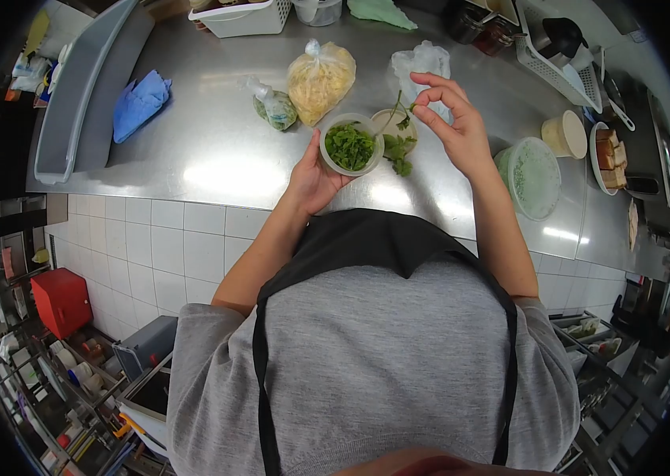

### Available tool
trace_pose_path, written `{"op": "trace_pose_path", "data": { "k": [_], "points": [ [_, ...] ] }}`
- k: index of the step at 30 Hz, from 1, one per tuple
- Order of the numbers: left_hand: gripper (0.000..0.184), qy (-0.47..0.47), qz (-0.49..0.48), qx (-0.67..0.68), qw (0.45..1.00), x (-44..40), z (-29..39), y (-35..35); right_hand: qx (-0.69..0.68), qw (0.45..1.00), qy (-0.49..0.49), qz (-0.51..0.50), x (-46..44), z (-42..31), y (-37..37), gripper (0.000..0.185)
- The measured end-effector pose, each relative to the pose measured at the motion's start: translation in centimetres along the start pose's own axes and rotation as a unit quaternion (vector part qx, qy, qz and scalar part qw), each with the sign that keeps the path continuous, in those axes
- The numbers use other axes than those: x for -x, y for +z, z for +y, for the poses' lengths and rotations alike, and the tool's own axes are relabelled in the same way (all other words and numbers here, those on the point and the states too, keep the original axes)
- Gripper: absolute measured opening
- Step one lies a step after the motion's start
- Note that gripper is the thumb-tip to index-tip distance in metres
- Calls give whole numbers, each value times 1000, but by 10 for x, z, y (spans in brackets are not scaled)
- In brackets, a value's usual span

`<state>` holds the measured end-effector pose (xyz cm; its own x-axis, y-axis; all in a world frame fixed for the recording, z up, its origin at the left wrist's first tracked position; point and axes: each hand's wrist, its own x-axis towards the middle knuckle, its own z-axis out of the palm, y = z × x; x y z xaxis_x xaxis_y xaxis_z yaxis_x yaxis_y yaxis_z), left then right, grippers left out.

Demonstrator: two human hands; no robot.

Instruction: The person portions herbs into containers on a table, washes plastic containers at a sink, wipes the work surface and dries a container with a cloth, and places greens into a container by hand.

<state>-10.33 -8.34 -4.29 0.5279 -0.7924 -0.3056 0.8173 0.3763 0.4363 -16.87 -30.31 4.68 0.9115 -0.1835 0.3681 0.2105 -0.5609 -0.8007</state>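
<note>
Stainless-steel countertop runs across the space before us, and most of what we see is set toward its far side and ends, which seems to leave the near strip for our hands. Our left hand is clamped on a round plastic tub, thumb up one side and fingers beneath, a cupped hold that probably keeps the tub steady and its mouth facing us. Chopped green leaves lie inside. Our right hand is raised just beyond the tub's right side; thumb and forefinger look pinched together on a thin herb sprig, the other fingers spread away, perhaps because so slight a stem needs only the tips. Loose leaves show below it, beside the tub, over a pale round dish or lid; we cannot tell which.

Behind the tub, a knotted bag of yellowish food stands next to a small knotted bag of greens, both likely tied to keep their contents in. A crumpled clear bag lies past our right fingers, and a large translucent tub sits near our right forearm, apparently within easy reach.
</note>
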Motion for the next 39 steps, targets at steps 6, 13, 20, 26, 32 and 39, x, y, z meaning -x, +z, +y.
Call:
{"op": "trace_pose_path", "data": {
  "k": [6,13,20,26,32,39],
  "points": [
    [56,6,13,-12,1000,0,6,-9,-37,996,41,63,-4,27,-9,10],
    [57,1,13,-1,1000,1,9,-19,151,963,55,218,-21,82,-60,12],
    [57,-3,13,-6,1000,-2,9,-18,223,962,98,123,-32,142,-31,13],
    [57,-3,28,-9,1000,-2,10,-16,216,964,156,-12,-47,134,15,11],
    [55,-5,27,6,1000,-2,10,-18,317,938,112,-87,-50,127,20,30],
    [50,-9,-17,71,997,-3,12,-16,294,945,122,-73,-52,107,6,25]
  ]
}}
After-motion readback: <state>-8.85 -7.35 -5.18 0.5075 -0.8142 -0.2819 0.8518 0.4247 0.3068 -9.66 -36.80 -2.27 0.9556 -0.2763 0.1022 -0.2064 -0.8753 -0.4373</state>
